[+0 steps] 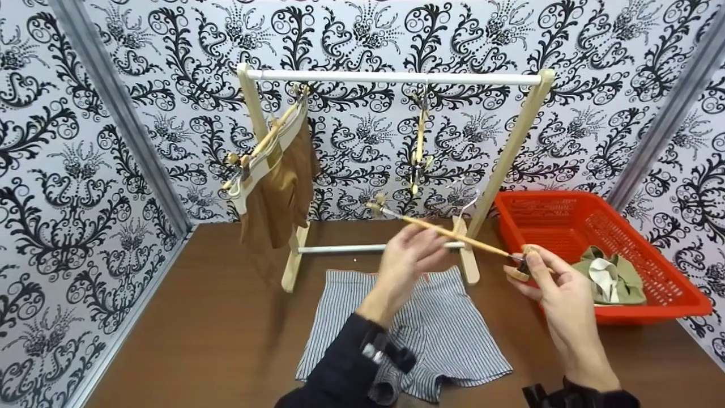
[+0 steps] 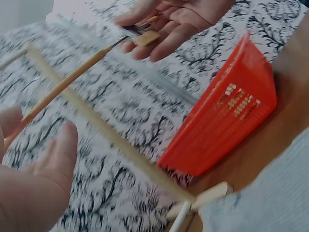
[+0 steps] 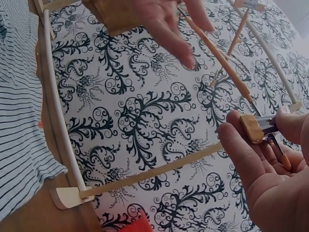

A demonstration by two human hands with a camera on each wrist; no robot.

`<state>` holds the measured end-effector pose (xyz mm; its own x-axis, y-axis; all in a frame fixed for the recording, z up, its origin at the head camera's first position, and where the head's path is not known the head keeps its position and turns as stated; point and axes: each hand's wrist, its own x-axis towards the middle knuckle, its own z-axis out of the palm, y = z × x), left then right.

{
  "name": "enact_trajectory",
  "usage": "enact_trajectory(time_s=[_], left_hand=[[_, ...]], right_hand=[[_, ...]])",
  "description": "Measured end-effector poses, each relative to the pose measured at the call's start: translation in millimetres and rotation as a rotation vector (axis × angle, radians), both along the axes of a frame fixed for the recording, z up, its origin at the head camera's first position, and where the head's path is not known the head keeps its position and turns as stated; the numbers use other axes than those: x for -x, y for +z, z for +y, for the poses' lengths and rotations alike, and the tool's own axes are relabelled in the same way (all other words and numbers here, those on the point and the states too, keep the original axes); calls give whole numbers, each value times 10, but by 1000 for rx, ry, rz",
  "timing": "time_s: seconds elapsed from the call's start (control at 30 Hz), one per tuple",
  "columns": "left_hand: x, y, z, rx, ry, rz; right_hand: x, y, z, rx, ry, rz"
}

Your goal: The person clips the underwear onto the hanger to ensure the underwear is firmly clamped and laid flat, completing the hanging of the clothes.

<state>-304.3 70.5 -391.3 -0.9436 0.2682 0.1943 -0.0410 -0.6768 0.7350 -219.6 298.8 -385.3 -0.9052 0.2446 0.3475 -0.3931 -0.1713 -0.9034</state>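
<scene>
One hanger [image 1: 473,242] slants leftward and away from the right hand [image 1: 566,300], whose fingers pinch its near clip [image 1: 516,274], its length passing beside the parted fingers of the left hand [image 1: 403,255], nearer the striped shorts [image 1: 453,328] on the surface [image 1: 215,323] below.

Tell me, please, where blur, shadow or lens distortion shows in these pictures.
Head view: the left hand and the far end of the held hanger look smeared, and a soft shadow falls on the table near the brown garment; left wrist view: the wallpaper is blurred; right wrist view: the wallpaper is crisper, but the white lower bar looks bowed, probably lens distortion.
</scene>
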Motion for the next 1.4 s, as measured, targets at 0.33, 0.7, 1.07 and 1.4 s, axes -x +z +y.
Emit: enact_trajectory(time_s=[0.33,0.7,1.07,1.4], left_hand=[[-56,-407,-918,13,239,74],[-110,-377,-1396,243,395,82],[12,-544,-1588,451,487,73],[131,-681,-1669,549,420,15]], right_hand=[[240,-2,-43,-54,91,-81],[545,-80,-115,-151,241,-162],[778,-257,-263,-180,300,-208],[1058,-477,-379,-314,268,-362]])
